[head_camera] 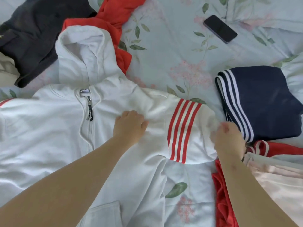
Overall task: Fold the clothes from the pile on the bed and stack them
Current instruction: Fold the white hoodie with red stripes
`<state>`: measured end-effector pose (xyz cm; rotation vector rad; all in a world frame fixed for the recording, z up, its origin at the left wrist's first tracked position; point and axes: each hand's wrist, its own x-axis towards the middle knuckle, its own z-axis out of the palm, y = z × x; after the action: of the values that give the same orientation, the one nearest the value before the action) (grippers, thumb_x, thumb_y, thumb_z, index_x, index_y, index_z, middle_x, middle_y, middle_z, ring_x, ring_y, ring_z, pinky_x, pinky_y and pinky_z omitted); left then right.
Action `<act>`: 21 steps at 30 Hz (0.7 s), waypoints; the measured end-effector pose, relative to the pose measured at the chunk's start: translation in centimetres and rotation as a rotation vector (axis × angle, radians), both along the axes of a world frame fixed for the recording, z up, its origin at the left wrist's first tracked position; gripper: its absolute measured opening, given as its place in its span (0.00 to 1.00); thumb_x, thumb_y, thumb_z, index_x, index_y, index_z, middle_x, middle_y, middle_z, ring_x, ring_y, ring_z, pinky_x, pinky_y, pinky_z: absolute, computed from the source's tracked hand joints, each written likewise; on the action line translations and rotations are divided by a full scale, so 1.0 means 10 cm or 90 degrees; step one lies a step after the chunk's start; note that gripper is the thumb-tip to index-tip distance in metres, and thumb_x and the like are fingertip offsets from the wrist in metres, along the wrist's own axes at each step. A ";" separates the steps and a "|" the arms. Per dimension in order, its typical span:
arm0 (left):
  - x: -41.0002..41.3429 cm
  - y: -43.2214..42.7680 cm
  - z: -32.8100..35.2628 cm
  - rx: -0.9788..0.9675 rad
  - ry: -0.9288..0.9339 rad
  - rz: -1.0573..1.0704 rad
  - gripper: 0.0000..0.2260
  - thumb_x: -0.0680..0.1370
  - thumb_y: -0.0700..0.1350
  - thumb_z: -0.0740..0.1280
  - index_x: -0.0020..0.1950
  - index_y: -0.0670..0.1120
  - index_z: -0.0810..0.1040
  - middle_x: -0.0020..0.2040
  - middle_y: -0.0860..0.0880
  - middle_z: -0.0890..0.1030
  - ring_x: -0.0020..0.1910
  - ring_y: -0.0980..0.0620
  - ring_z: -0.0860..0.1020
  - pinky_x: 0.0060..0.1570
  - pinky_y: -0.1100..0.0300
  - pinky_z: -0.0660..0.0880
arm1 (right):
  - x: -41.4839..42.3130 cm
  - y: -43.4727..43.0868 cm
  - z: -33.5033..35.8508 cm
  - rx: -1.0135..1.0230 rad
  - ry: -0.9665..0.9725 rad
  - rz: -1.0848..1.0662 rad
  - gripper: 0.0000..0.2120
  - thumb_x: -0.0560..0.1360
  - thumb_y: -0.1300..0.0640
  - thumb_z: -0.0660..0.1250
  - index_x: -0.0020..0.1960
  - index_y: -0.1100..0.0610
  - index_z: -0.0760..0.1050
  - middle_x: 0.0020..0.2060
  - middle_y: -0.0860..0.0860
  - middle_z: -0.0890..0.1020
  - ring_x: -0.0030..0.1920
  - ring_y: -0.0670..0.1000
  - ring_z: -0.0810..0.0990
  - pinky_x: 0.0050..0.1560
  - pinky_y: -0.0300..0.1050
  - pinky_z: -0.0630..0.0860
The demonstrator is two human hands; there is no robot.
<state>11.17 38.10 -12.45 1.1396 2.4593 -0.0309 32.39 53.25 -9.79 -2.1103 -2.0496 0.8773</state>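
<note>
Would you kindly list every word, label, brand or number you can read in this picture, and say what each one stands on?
Zipper pull tab of the white hoodie: one white script word on the black tab, too small and blurred to read.
Phone: screen dark, no text showing.
No other writing or numbers are visible.

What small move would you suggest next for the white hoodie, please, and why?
Probably swing the striped sleeve across the chest: the right hand grips its end, the left hand rests by the shoulder, and the hoodie lies flat, front up.
</note>
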 end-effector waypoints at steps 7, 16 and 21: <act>0.16 0.36 -0.13 -0.047 -0.181 -0.088 0.24 0.80 0.60 0.52 0.76 0.59 0.53 0.78 0.53 0.50 0.75 0.46 0.51 0.69 0.46 0.58 | 0.08 -0.02 -0.27 -0.184 0.053 -0.054 0.20 0.76 0.59 0.64 0.66 0.61 0.66 0.58 0.59 0.75 0.55 0.60 0.74 0.53 0.52 0.72; -0.05 0.05 -0.10 0.506 -0.626 0.810 0.15 0.82 0.52 0.54 0.57 0.44 0.73 0.43 0.48 0.76 0.41 0.54 0.76 0.41 0.62 0.72 | -0.41 -0.61 0.04 -0.424 0.276 0.278 0.04 0.71 0.54 0.69 0.45 0.51 0.80 0.47 0.47 0.84 0.49 0.47 0.81 0.49 0.42 0.74; -0.05 -0.16 -0.16 0.447 -0.593 0.727 0.12 0.82 0.53 0.55 0.52 0.47 0.73 0.46 0.49 0.76 0.41 0.54 0.77 0.42 0.63 0.73 | -0.39 -0.36 -0.19 -0.096 0.260 -0.076 0.22 0.74 0.62 0.63 0.65 0.47 0.65 0.54 0.50 0.72 0.45 0.50 0.75 0.48 0.45 0.71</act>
<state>10.71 36.50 -14.04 -0.2509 1.8565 1.3959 28.50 49.64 -11.69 -1.8935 -1.6834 1.3468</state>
